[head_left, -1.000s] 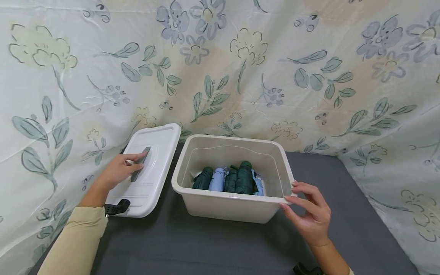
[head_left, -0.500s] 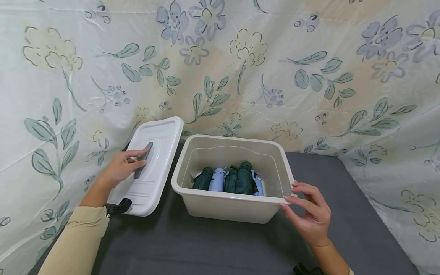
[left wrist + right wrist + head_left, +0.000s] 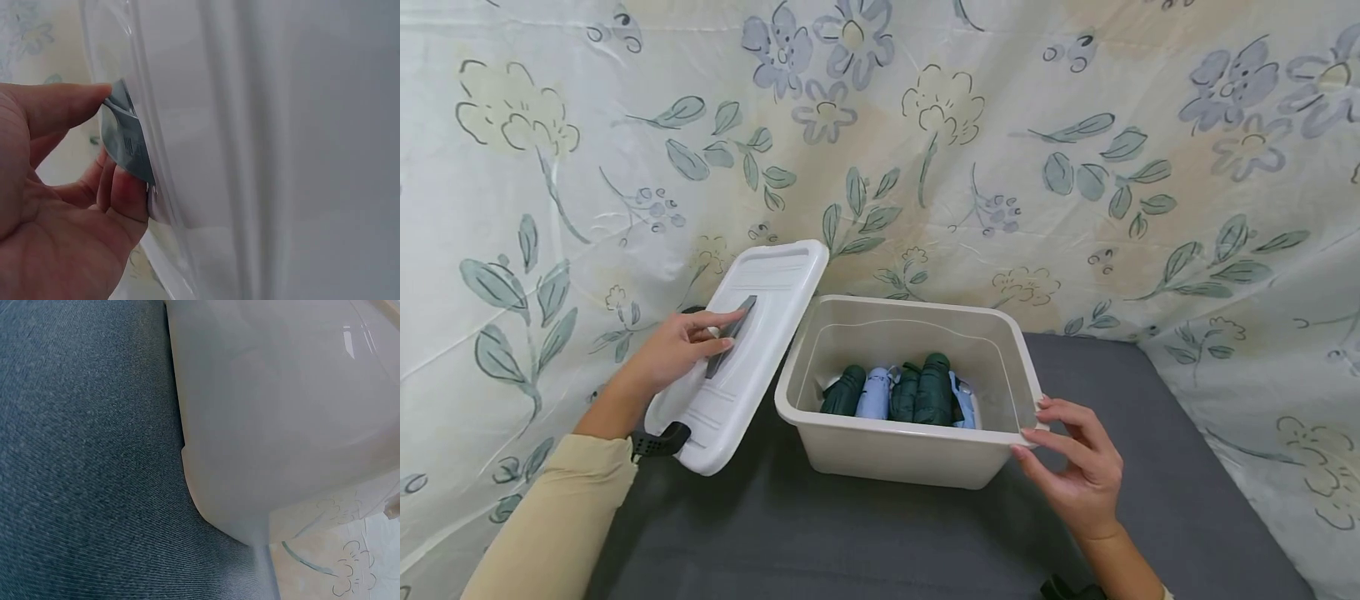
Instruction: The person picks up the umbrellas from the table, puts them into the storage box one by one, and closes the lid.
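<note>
My left hand (image 3: 666,354) holds the white plastic lid (image 3: 782,283) by its grey handle (image 3: 719,363). In the left wrist view, thumb and fingers pinch that grey handle (image 3: 128,142). The lid is tilted, its far right corner beside the bin's left rim. A beige storage bin (image 3: 895,454) stands uncovered in the middle. Inside lie several rolled bundles like folded umbrellas, dark green (image 3: 934,392) and light blue (image 3: 873,393). My right hand (image 3: 1078,471) pinches the bin's near right corner at the rim. In the right wrist view the bin's wall (image 3: 269,412) hides most of that hand.
Dark grey cloth (image 3: 850,542) covers the table under the bin. A flower-printed curtain (image 3: 880,167) hangs close behind the bin and lid, and down both sides. Black straps (image 3: 661,440) sit on both wrists.
My left hand has lifted the lid from beside the bin, moving it up and right and tilting it more. The right hand, the bin and its contents have stayed put.
</note>
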`<state>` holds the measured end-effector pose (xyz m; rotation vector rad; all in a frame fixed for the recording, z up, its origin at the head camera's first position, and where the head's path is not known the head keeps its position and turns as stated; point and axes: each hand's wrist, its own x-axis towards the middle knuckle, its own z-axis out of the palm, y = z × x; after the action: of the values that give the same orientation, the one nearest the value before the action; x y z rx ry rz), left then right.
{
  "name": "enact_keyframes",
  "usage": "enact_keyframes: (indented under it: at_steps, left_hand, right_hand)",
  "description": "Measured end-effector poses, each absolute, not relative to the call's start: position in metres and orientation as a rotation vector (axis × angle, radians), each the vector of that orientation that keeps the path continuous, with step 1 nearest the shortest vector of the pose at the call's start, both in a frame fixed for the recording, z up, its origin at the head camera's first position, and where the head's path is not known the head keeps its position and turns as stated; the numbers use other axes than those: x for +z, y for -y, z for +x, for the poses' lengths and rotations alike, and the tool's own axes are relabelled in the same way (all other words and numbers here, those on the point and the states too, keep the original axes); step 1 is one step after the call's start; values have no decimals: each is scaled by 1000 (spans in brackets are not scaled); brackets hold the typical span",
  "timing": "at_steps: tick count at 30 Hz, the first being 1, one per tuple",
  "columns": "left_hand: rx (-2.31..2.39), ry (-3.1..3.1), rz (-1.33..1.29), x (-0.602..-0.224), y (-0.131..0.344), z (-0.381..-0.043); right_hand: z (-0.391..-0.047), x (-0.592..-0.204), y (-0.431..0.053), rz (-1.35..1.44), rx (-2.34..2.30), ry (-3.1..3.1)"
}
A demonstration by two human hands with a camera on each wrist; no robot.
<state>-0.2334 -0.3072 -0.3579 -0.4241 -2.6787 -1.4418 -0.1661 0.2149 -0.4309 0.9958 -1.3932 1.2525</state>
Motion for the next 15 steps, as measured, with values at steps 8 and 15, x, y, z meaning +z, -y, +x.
enact_keyframes:
  at_steps: [8, 15]
  left_hand:
    - [-1345, 2717, -519, -335, 291, -238]
    - [-1305, 2792, -553, -322, 278, -245]
  right_hand:
    - [-167, -431, -214, 991, 1250, 1404]
    - [-169, -435, -217, 981, 1234, 1433]
